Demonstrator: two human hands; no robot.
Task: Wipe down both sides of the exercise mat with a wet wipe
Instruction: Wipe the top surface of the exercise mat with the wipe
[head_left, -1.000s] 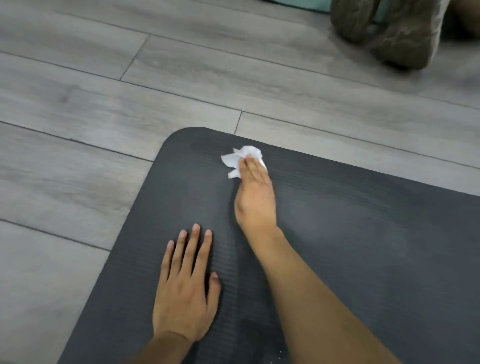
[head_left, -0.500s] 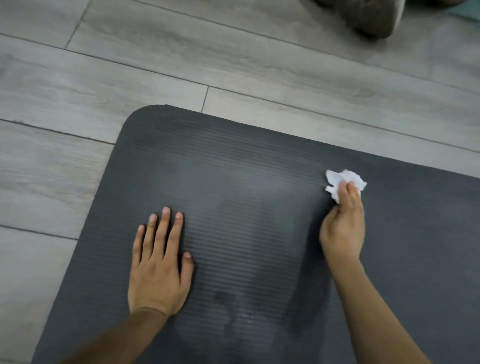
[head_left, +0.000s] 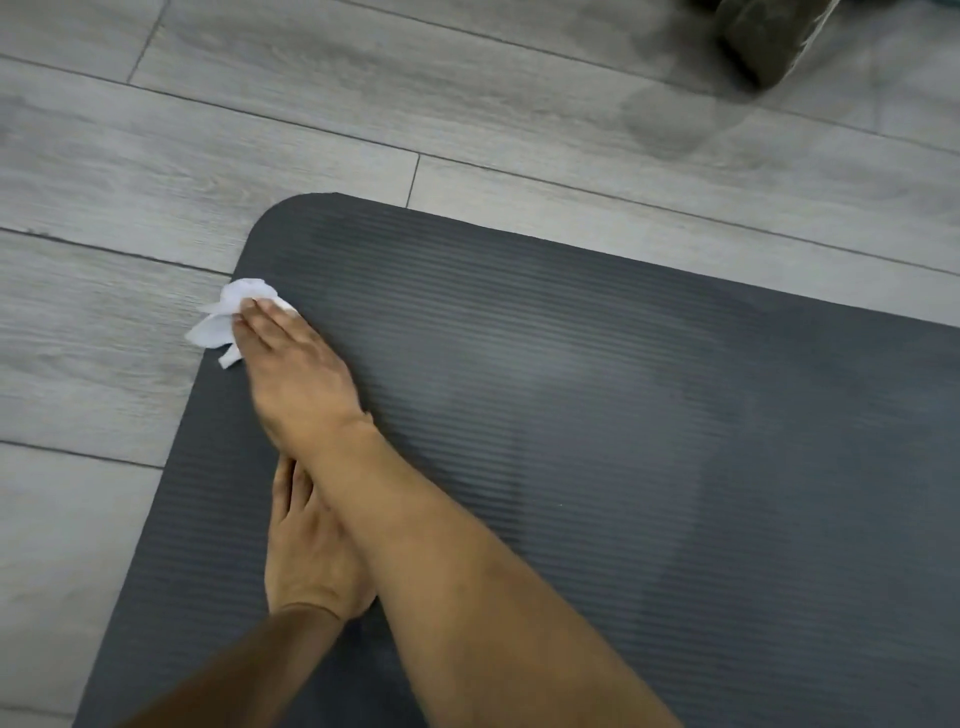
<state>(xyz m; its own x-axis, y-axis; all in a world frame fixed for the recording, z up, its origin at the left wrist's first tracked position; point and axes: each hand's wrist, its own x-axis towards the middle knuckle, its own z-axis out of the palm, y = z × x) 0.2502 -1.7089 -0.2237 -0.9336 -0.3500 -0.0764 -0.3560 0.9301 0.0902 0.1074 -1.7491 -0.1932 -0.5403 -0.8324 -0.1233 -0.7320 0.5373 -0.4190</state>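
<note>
Right hand (head_left: 291, 374) pressed flat on crumpled wet wipe (head_left: 223, 322) at mat (head_left: 571, 415) edge; left hand (head_left: 306, 551) spread, bracing.
Strokes probably best overlapped, kept on the mat.

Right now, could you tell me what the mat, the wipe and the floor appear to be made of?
Mat: probably foam, dark grey, matte, finely ribbed. Wipe: thin white nonwoven or paper, crumpled under the right hand. Floor: grey wood-look planks with visible seams, perhaps laminate or vinyl.

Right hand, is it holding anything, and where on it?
The right hand presses a crumpled white wet wipe under its fingertips at the mat's left edge; the wipe's loose end pokes out leftward.
</note>
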